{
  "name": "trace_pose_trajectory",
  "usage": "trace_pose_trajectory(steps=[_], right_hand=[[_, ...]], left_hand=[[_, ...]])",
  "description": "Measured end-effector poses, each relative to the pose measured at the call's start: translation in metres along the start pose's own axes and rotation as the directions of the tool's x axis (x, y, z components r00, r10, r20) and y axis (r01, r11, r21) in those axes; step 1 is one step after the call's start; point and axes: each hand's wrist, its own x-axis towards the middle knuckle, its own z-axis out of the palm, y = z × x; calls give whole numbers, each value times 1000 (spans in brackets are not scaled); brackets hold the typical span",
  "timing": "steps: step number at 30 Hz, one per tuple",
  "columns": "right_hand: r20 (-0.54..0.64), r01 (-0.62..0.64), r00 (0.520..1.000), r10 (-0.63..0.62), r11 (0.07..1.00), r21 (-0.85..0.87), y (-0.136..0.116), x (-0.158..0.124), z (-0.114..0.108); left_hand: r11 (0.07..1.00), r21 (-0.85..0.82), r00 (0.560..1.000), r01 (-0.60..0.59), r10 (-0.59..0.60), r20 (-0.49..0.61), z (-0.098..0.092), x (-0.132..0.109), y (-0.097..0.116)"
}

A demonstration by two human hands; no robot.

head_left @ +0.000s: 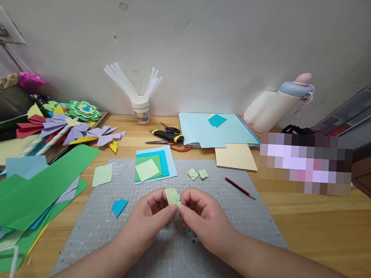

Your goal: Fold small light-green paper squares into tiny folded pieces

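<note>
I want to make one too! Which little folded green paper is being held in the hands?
The folded green piece pinched between the left hand and right hand. The other two lie side by side on the grey mat, untouched.

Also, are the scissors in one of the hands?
No, the scissors lie on the table; left hand and right hand pinch a green paper.

Left hand (pixel 151 214) and right hand (pixel 202 217) pinch a folded green paper (pixel 172 195) above the cutting mat (pixel 172 255)

Home craft desk: cutting mat (pixel 224 217), coloured paper (pixel 34 188), scissors (pixel 170 129).
</note>
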Motion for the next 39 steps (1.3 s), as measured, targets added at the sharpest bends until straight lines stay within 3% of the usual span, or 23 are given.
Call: trace_pose_trajectory(steps=[12,18,23,33,37,39], right_hand=[[41,-12,999,13,1000,-18,1,1,1],[-5,-43,999,44,995,91,-1,1,0],[7,-45,999,44,996,83,1,0,-1],[-32,-38,999,41,994,100,-1,2,1],[-46,-86,995,94,985,147,-4,4,-1],[-47,-159,984,172,965,208,-5,5,-2]], left_hand=[[999,43,999,3,-4,31,-9,2,-6],[990,142,999,-18,14,30,-5,1,-4],[979,205,1000,-19,14,25,-7,1,-5],[989,150,1000,2,-5,13,-6,0,-4],[976,212,999,38,-32,-35,-9,3,-8],[962,274,996,-17,39,-76,-11,3,-11]])
